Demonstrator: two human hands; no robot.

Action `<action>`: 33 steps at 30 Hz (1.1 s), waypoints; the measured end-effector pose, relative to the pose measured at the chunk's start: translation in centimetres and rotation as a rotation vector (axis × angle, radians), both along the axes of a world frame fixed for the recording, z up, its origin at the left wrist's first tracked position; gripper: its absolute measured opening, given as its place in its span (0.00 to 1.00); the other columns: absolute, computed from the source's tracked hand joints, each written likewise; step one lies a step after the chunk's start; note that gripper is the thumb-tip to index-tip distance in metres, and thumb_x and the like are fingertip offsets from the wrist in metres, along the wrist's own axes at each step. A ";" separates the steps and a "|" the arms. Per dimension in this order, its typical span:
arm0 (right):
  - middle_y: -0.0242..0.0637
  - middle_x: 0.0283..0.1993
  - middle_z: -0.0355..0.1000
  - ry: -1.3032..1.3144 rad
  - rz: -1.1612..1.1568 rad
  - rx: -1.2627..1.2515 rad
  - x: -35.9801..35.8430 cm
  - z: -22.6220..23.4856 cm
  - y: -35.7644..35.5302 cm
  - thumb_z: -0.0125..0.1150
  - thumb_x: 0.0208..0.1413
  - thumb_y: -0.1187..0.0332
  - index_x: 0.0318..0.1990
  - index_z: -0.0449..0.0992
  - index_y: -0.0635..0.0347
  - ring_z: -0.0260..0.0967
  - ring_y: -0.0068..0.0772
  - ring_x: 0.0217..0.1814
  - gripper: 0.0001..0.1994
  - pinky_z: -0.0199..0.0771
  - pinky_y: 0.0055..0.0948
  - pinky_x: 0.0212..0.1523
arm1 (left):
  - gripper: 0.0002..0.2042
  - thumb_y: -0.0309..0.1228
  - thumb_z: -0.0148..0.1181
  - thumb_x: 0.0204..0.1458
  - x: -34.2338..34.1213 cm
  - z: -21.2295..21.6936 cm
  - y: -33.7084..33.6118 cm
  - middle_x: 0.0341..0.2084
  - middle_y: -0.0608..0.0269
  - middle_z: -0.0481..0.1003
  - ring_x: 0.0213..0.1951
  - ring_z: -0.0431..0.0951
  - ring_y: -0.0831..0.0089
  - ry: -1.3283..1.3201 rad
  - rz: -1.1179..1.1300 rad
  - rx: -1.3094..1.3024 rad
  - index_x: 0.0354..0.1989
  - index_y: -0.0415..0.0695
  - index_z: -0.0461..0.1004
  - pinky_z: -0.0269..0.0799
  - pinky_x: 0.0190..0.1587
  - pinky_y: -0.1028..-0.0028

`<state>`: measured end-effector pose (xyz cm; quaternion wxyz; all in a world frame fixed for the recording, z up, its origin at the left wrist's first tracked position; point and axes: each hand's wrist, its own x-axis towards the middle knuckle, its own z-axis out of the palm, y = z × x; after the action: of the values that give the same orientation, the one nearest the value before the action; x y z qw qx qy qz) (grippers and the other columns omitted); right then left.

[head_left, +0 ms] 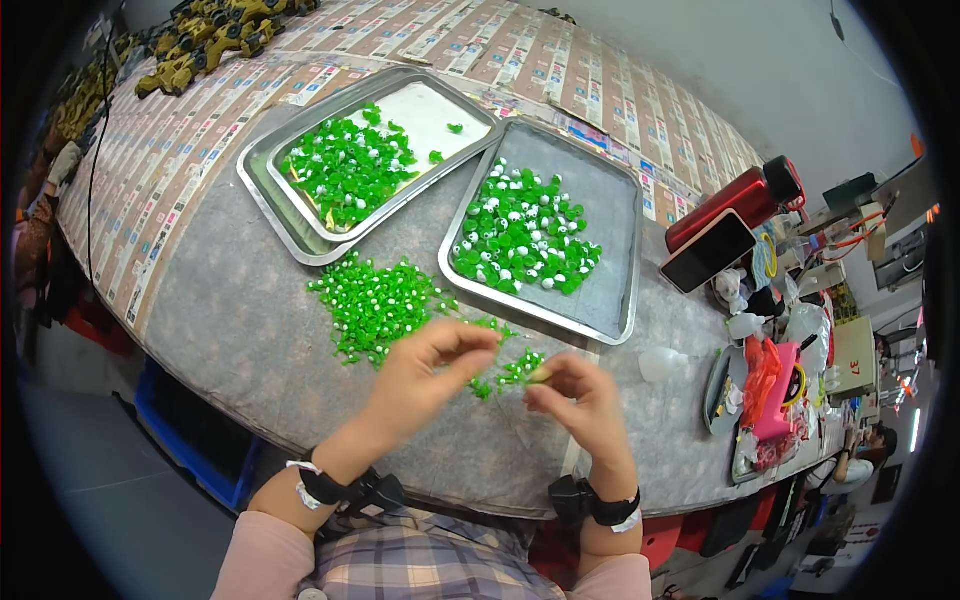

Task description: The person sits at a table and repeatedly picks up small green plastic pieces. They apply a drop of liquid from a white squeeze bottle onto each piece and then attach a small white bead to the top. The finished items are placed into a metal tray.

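Note:
My left hand [425, 380] is curled in a pinch over the table, beside a heap of small green plastic pieces with white dots [375, 305]. Whatever sits between its thumb and fingertips is too small to make out. To its right, my right hand [585, 400] is also closed, thumb toward the fingers, at the edge of a little cluster of the same green pieces [520, 368]. Something tiny may be at its fingertips, but I cannot name it. Beyond the hands, a metal tray [625, 290] holds green parts with white eye-like balls [525, 230].
At the back left, a second metal tray [255, 190] carries a white-bottomed tray of green and white parts [345, 170]. A red bottle [725, 205], a phone [708, 250], a translucent cup [660, 365] and a pink tape dispenser [778, 400] stand right. Olive-brown toys [205, 45] lie far left.

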<state>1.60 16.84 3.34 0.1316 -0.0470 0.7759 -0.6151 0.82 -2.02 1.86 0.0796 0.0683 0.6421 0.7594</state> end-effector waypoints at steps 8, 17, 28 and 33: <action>0.34 0.21 0.69 0.422 -0.093 0.191 1.0 0.0 -1.2 0.61 0.39 0.75 0.25 0.72 0.63 0.65 0.20 0.21 0.05 0.63 0.17 0.21 | 0.11 0.28 0.51 0.48 0.6 -1.5 2.4 0.33 0.58 0.72 0.33 0.73 0.76 -0.478 -0.197 0.426 0.38 0.36 0.70 0.70 0.37 0.79; 0.34 0.36 0.66 0.744 -1.024 0.266 0.0 -0.5 10.9 0.58 0.42 0.73 0.43 0.65 0.61 0.61 0.26 0.36 0.17 0.60 0.23 0.36 | 0.11 0.29 0.49 0.50 0.1 -2.0 1.3 0.29 0.66 0.71 0.30 0.70 0.81 -0.352 -0.096 0.386 0.41 0.38 0.68 0.68 0.37 0.79; 0.36 0.36 0.66 0.402 -0.634 -0.059 -0.3 1.1 7.2 0.61 0.41 0.59 0.38 0.66 0.66 0.62 0.21 0.35 0.21 0.62 0.17 0.31 | 0.12 0.26 0.50 0.48 0.2 -2.2 1.0 0.28 0.64 0.72 0.30 0.72 0.78 -0.407 -0.181 0.426 0.42 0.38 0.67 0.69 0.37 0.78; 0.29 0.30 0.60 0.632 -0.635 -0.098 0.6 3.2 3.1 0.66 0.31 0.48 0.35 0.63 0.64 0.58 0.18 0.31 0.30 0.58 0.14 0.29 | 0.08 0.24 0.52 0.46 0.2 -1.8 0.7 0.28 0.61 0.72 0.29 0.73 0.75 -0.499 -0.178 0.554 0.35 0.39 0.69 0.71 0.35 0.76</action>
<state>2.15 19.89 6.56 -0.3093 0.0016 0.7240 -0.6166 1.04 -1.31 0.08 0.2777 -0.0441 0.3652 0.8875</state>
